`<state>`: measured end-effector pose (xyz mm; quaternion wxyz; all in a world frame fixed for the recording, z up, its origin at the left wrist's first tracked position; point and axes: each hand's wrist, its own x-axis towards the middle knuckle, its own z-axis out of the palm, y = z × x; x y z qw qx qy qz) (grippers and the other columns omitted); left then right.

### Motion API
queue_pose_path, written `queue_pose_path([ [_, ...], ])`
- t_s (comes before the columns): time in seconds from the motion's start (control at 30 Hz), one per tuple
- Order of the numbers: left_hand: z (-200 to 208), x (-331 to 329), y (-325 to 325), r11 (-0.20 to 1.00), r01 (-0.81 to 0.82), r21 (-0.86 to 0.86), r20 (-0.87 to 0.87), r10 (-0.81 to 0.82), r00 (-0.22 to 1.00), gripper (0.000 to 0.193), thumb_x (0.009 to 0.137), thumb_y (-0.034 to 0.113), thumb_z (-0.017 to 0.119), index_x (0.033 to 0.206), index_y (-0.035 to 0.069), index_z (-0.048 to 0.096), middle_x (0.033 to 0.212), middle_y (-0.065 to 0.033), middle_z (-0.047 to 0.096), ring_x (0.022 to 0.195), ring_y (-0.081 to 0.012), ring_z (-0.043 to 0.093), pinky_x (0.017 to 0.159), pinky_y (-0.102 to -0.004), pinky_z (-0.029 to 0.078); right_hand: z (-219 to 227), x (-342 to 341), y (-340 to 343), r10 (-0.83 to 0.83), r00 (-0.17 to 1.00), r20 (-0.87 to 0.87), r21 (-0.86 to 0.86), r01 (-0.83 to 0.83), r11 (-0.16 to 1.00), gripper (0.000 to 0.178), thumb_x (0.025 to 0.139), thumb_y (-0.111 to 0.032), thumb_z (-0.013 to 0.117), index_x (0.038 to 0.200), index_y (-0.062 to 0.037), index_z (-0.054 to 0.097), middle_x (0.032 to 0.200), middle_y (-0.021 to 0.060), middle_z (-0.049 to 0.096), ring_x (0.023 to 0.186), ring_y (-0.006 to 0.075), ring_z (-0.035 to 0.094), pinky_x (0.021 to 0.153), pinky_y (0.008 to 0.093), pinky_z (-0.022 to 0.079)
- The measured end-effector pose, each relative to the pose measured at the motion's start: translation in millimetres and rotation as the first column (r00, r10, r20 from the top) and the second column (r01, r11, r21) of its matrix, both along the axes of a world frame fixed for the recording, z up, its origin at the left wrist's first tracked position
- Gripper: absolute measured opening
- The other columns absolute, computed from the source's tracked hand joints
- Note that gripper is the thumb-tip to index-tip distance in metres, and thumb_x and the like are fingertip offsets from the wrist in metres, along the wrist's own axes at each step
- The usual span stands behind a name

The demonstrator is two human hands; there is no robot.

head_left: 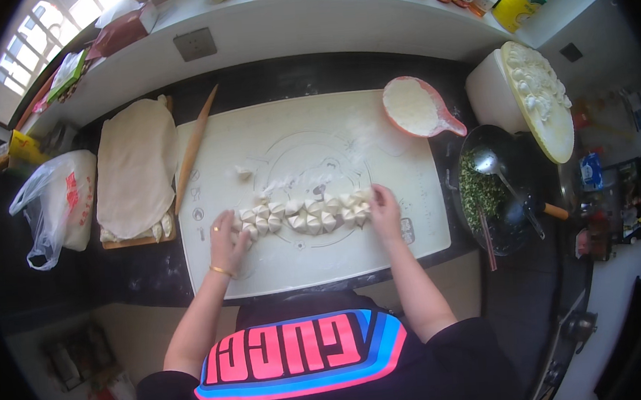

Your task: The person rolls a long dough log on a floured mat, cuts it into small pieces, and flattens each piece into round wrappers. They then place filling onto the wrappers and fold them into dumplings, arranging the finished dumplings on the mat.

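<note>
Hands (228, 238) (385, 212) half-open against dough row (313, 220)

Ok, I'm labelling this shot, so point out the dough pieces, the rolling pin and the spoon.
Dough pieces (312, 222): head view, one near the row's middle.
Rolling pin (196, 150): head view, mid-shaft.
Spoon (486, 162): head view, its metal bowl.

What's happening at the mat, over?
Left hand at left end of dough rows, right hand at right end. Rows bunched close. Loose piece beyond, clear of both.
</note>
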<state>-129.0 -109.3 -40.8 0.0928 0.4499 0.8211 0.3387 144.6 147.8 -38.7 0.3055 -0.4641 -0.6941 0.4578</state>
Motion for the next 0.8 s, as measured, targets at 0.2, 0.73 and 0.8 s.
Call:
queue_pose_path([
  [0.2,21.5,34.4,1.8,0.996,0.093,-0.017,0.072,-0.091,0.993,0.077,0.067,0.013,0.076,0.135,0.005,0.040,0.144,-0.0218,0.026,0.126,-0.0382,0.035,0.102,-0.0407,0.034,33.4,-85.7,50.7,0.116,0.992,-0.050,0.403,-0.087,0.911,0.028,0.080,-0.007,0.060,0.107,-0.0019,0.060,0.104,0.0201,0.061,0.103,0.0349,0.057,0.092,0.0374,0.044],
  [0.73,-2.3,-1.8,52.2,0.985,0.019,0.169,0.224,-0.057,0.973,0.070,0.075,0.003,0.062,0.139,0.006,0.032,0.141,-0.0215,0.032,0.130,-0.0363,0.033,0.105,-0.0393,0.033,37.8,-64.0,234.2,-0.104,0.925,0.366,0.145,0.054,0.988,0.028,0.082,-0.017,0.061,0.104,-0.0010,0.063,0.087,0.0142,0.066,0.085,0.0231,0.063,0.076,0.0349,0.049],
  [0.8,1.5,3.5,37.9,0.986,0.064,0.155,0.340,-0.114,0.933,0.070,0.075,0.003,0.062,0.138,0.004,0.033,0.138,-0.0205,0.037,0.129,-0.0354,0.035,0.105,-0.0397,0.032,60.2,-72.2,203.8,-0.068,0.994,0.080,0.024,0.067,0.997,0.022,0.083,-0.014,0.059,0.100,-0.0005,0.064,0.084,0.0108,0.065,0.077,0.0162,0.062,0.068,0.0309,0.049],
])
